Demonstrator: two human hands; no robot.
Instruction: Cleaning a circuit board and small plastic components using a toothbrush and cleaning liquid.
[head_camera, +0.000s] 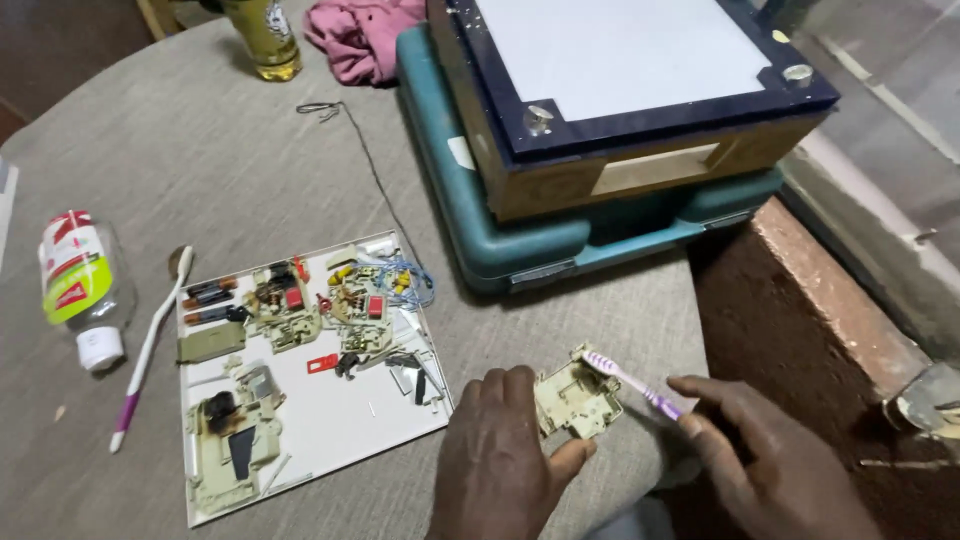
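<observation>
My left hand (500, 455) grips a small beige plastic housing (572, 398) at the table's near edge. My right hand (765, 450) holds a purple and white toothbrush (630, 382), and its bristle head rests on the top of the housing. To the left lies a white square tray (330, 425) with several dismantled beige parts, small coils, red pieces and metal strips spread over it.
A second toothbrush (148, 345) and a lying plastic bottle (82, 285) are left of the tray. A teal case (520, 240) with a wooden box (620, 170) on top stands behind. A thin wire (375, 170), a pink cloth (360, 35) and a yellow bottle (265, 40) sit farther back.
</observation>
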